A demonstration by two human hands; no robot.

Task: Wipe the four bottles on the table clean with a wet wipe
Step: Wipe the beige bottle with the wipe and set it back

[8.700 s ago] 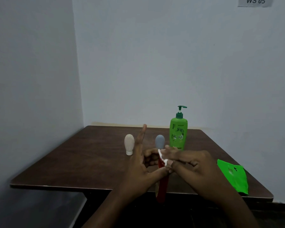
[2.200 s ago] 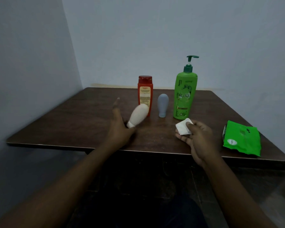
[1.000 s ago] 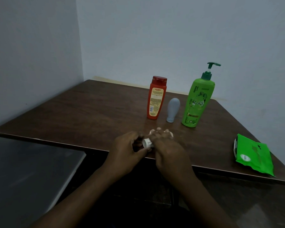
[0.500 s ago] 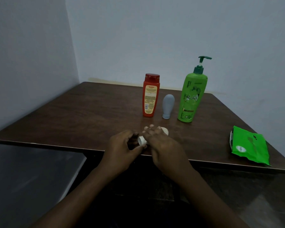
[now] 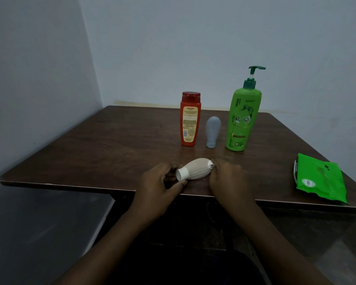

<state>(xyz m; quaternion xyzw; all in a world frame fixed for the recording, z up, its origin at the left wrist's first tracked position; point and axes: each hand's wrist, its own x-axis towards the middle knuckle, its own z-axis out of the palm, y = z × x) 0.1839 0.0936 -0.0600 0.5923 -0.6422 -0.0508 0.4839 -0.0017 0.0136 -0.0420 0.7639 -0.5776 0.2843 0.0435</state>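
A small beige bottle (image 5: 196, 169) lies on its side near the front edge of the brown table (image 5: 111, 145), white cap pointing left. My left hand (image 5: 160, 185) grips its cap end. My right hand (image 5: 227, 178) pinches a white wet wipe (image 5: 211, 163) against the bottle's rounded right end. Behind them stand a red bottle (image 5: 190, 119), a small grey-blue bottle (image 5: 212, 131) resting on its cap, and a tall green pump bottle (image 5: 243, 116), all upright in a row.
A green pack of wet wipes (image 5: 321, 178) lies at the table's right front corner. Pale walls close in behind and to the left of the table. The table's front edge runs just under my hands.
My right hand has slid from over the bottle's body to its rounded right end, uncovering the beige bottle. My left hand keeps its hold at the cap.
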